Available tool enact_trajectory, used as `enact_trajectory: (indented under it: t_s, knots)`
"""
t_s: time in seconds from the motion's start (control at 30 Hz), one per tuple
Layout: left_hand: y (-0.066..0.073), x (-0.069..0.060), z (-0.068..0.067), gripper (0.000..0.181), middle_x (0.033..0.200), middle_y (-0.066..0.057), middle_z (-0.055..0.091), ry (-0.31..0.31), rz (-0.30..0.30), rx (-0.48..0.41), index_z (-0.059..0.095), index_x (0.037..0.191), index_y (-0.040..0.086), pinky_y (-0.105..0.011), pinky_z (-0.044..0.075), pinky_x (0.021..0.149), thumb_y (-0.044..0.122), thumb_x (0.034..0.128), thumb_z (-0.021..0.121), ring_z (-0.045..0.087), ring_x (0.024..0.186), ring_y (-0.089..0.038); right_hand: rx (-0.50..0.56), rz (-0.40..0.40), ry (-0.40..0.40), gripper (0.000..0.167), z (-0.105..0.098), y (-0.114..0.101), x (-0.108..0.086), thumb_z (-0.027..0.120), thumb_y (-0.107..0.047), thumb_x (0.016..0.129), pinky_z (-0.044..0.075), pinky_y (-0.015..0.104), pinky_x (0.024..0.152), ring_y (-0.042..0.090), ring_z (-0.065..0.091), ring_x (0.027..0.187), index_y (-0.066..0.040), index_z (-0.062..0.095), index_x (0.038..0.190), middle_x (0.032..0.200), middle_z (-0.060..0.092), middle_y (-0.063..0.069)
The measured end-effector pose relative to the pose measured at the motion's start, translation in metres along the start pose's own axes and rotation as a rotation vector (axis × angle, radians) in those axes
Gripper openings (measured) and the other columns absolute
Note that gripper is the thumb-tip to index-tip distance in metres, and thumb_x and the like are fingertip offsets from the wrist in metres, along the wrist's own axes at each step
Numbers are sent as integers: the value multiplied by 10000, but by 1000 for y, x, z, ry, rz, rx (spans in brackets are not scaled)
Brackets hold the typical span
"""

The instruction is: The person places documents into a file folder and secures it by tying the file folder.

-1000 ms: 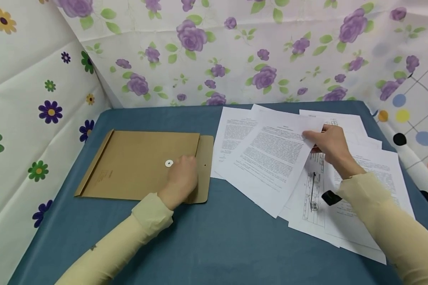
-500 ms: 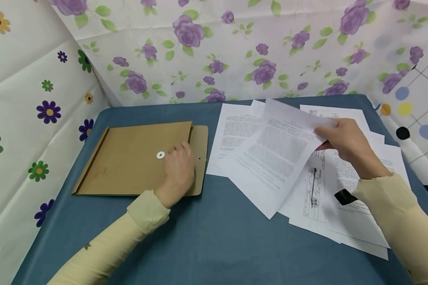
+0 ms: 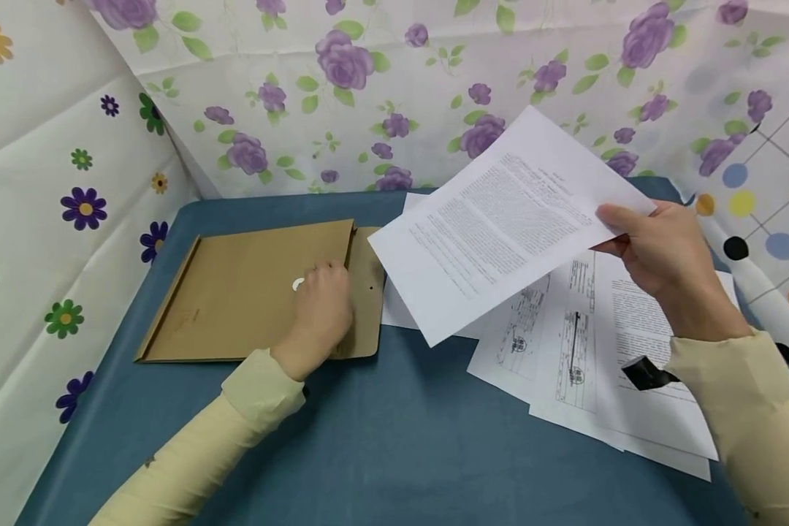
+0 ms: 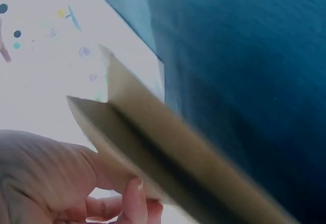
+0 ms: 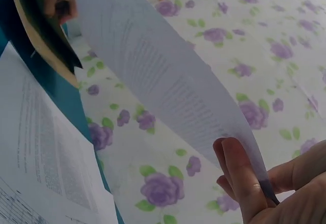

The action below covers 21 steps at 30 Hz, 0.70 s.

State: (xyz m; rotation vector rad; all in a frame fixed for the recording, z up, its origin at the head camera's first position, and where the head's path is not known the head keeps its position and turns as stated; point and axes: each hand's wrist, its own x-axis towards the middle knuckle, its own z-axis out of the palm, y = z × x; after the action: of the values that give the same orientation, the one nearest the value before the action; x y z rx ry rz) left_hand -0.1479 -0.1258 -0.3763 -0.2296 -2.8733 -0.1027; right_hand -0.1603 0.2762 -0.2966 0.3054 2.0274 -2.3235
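The left hand (image 3: 319,314) grips the upper panel of a brown folder (image 3: 250,292) near its right end; in the left wrist view the folder's mouth (image 4: 153,158) gapes, with the fingers curled at the panel's edge. A printed sheet (image 3: 500,219) is pinched at its right corner between the right hand's (image 3: 671,256) thumb and fingers, raised above the table and tilted. In the right wrist view the sheet (image 5: 163,76) bows from the right hand (image 5: 265,183) toward the folder (image 5: 46,40). The white button on the folder is partly hidden by the left hand.
Several printed papers (image 3: 572,365) lie overlapped on the right of the blue table (image 3: 394,446). Flowered cloth (image 3: 263,95) hangs behind the table, and dotted cloth (image 3: 769,212) at the right. A black piece (image 3: 646,373) shows by the right cuff.
The right hand has lifted the sheet off the papers and moved slightly right, swinging the sheet up and round. The left hand has shifted slightly left, staying at the folder.
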Motion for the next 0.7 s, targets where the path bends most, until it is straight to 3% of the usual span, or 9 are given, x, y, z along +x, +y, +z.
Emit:
enact_trajectory:
  t_s: [0.13,0.23,0.5,0.6,0.7]
  knots:
    - [-4,4,-6,142,870,-288,599,-29,-4,-104,615,1006,-183,-465,584,574,-80,917,575,696,741,-409,-135,-30,40,538,19,4,-4,741,-207,964,601,301,728,159,745,902,43,576,1411,1175,704,74]
    - [-5,5,-7,153,887,-292,594,-49,-7,-133,604,1030,-179,-462,589,573,-66,943,552,702,716,-399,-231,-75,49,553,35,9,-6,676,-215,1004,601,297,716,147,747,868,77,522,1447,1234,659,134]
    - [-4,7,-5,183,869,-285,568,-67,-4,-201,565,1057,-224,-428,570,527,-98,929,534,663,651,-365,-157,-143,57,424,63,17,-3,620,-150,1010,602,308,716,172,761,854,75,598,1369,1218,693,151]
    - [-3,7,-3,165,850,-277,569,-63,-2,-217,580,1024,-212,-439,559,521,-81,931,545,648,643,-368,-155,-161,69,423,70,19,-2,613,-145,1013,601,306,713,167,760,846,95,591,1361,1248,667,214]
    - [-3,7,-2,131,828,-273,571,-46,-7,-212,594,970,-183,-462,560,532,-68,921,553,649,655,-388,-112,-197,75,411,80,27,-2,584,-115,1023,597,308,740,201,754,929,82,582,1384,1313,626,249]
